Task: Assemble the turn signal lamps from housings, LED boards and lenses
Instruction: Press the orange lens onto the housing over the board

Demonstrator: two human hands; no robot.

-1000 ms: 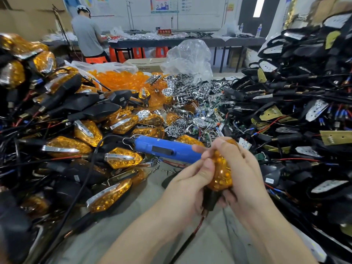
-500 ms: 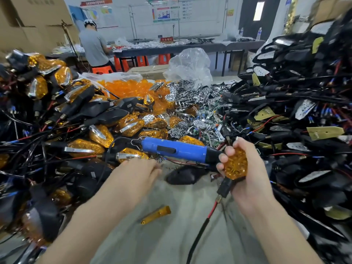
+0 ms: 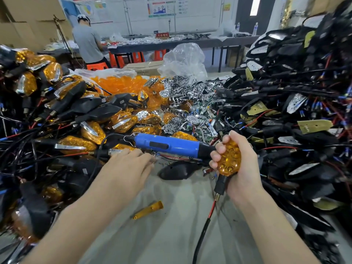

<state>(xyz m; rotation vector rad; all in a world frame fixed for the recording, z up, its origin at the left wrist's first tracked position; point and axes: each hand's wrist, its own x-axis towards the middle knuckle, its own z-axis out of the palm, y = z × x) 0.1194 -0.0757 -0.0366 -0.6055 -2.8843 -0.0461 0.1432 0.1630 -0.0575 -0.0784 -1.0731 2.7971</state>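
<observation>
I see right grip wrapped round amber lamp, left grip spread beside blue screwdriver, orange lenses in clear bag.

Shows amber with a round-dot pattern on the held lamp; red and black on its wires. Bright blue with black switch and black nose on the screwdriver. Plain grey across the desk, with one amber strip. Amber and chrome on the finished lamps, black on the housings, orange on the loose lenses, shiny silver dotted with holes on the reflectors.
</observation>
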